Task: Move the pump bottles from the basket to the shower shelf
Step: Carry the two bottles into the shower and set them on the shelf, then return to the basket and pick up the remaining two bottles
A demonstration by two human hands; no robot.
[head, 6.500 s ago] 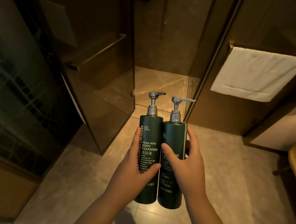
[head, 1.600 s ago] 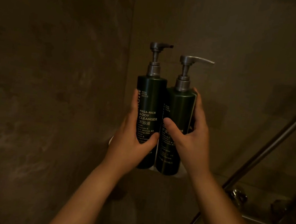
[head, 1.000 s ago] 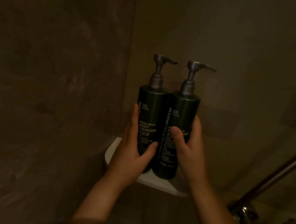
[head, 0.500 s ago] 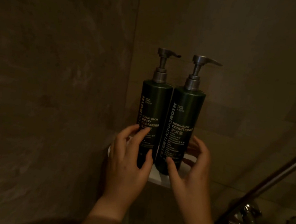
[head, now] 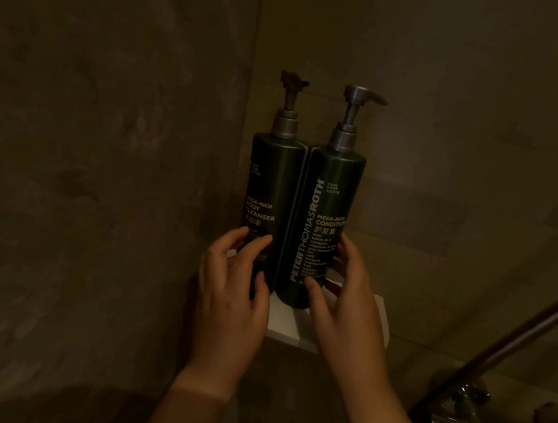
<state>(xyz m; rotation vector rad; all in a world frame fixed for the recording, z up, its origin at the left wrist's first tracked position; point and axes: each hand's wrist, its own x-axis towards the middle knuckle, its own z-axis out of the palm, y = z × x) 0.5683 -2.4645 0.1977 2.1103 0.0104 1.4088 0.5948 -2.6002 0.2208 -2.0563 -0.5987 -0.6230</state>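
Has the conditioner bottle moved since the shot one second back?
Yes. The conditioner bottle now stands on the white shelf in the corner, turned so its label faces out. Both hands have opened.

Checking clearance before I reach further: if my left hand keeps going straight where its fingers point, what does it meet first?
Probably the body cleanser bottle: the left hand points straight at it.

I see two dark green pump bottles [head: 300,220] upright, side by side and touching, on the white corner shower shelf [head: 297,329], frame centre.
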